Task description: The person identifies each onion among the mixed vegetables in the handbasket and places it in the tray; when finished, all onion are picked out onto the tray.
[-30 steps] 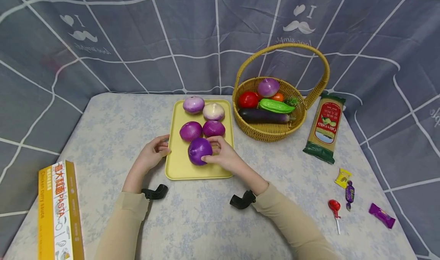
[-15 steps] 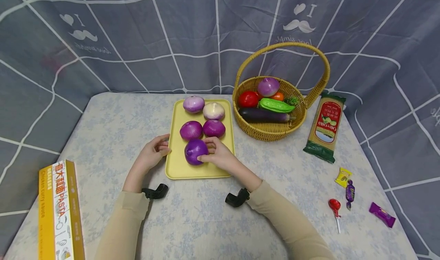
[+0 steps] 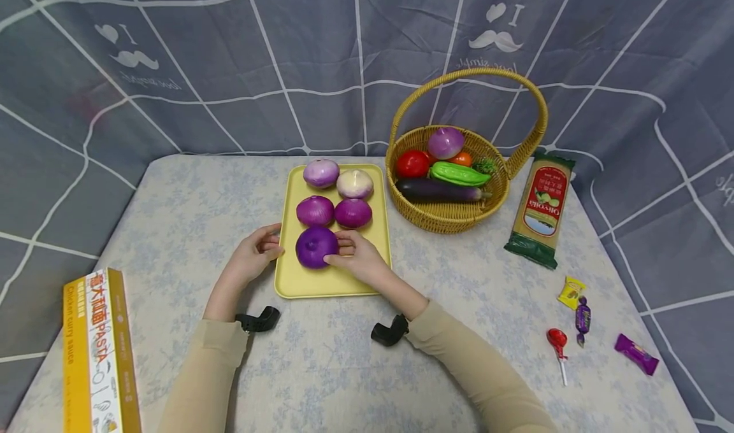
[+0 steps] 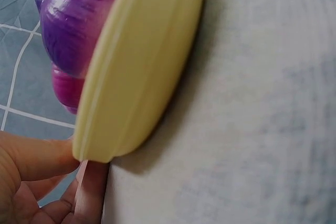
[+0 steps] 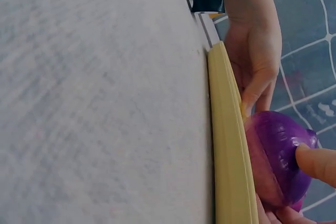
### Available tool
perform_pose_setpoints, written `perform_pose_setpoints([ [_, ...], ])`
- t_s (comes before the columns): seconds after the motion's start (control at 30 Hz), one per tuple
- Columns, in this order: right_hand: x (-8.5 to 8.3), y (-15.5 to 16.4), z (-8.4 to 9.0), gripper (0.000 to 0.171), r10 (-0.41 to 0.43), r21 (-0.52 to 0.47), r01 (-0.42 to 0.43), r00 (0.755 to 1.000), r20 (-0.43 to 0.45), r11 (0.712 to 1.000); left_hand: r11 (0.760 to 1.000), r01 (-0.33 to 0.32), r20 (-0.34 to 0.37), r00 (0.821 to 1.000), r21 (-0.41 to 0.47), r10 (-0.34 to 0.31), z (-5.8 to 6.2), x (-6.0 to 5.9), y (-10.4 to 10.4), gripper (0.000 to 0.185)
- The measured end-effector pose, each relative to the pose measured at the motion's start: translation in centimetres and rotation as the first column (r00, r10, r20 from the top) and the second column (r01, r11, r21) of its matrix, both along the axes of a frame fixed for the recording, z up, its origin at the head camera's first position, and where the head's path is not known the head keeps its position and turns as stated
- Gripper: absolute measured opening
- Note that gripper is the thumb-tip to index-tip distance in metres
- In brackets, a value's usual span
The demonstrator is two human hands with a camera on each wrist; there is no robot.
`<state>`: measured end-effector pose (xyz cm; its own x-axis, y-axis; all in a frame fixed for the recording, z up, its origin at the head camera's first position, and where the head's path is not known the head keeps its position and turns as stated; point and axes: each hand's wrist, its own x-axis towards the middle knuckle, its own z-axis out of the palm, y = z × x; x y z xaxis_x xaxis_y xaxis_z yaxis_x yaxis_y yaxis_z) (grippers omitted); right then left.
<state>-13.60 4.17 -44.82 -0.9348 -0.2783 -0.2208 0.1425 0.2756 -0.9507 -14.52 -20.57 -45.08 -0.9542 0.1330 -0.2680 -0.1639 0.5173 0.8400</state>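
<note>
My right hand (image 3: 362, 259) holds a dark purple toy onion (image 3: 312, 248) from its right side on a yellow tray (image 3: 321, 285). In the right wrist view its thumb (image 5: 317, 163) presses the purple onion (image 5: 278, 145), with fingers curled beneath it. At the tray's left side my left hand (image 3: 250, 255) pinches the rim; the left wrist view has its thumb (image 4: 44, 157) on top and fingers below. Behind the held onion lie two magenta onions (image 3: 315, 211). A pale purple onion (image 3: 321, 172) and a whitish one (image 3: 354, 184) sit at the tray's far end.
A wicker basket (image 3: 450, 220) with a tall handle stands right of the tray, holding toy vegetables. Farther right lie a pasta packet (image 3: 541, 207), a lollipop (image 3: 556, 339) and wrapped candies (image 3: 582, 318). A yellow pasta box (image 3: 103, 350) lies at left.
My right hand has shifted left across the tray with the purple onion, which has turned so its tip points more upward. The left hand has stayed on the rim.
</note>
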Motion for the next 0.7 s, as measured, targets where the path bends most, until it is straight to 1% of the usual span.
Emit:
perform_pose_setpoints([
  [0.13,0.0,-0.3,0.0,0.058,0.003,0.026,-0.003,1.000,-0.018,1.000,1.000,-0.002,-0.001,1.000,0.004,0.002,0.0,0.0,-0.1,0.057],
  [0.3,0.3,-0.2,0.2,0.059,-0.005,0.021,0.005,1.000,-0.007,1.000,1.000,0.005,-0.006,1.000,0.003,-0.005,0.0,0.0,-0.1,0.057],
  [0.47,0.5,0.3,0.7,0.060,0.001,0.045,0.000,1.000,-0.010,0.999,1.000,0.011,-0.013,1.000,0.002,-0.011,0.0,-0.1,-0.1,0.057],
  [0.57,0.7,1.0,0.9,0.056,0.001,0.054,0.000,1.000,-0.020,0.999,1.000,0.011,-0.015,1.000,0.001,-0.011,0.0,-0.1,-0.1,0.057],
  [0.7,1.0,2.5,1.5,0.046,-0.007,0.069,0.009,0.999,-0.038,0.998,1.000,0.006,-0.008,1.000,0.002,-0.006,-0.1,-0.1,-0.1,0.057],
])
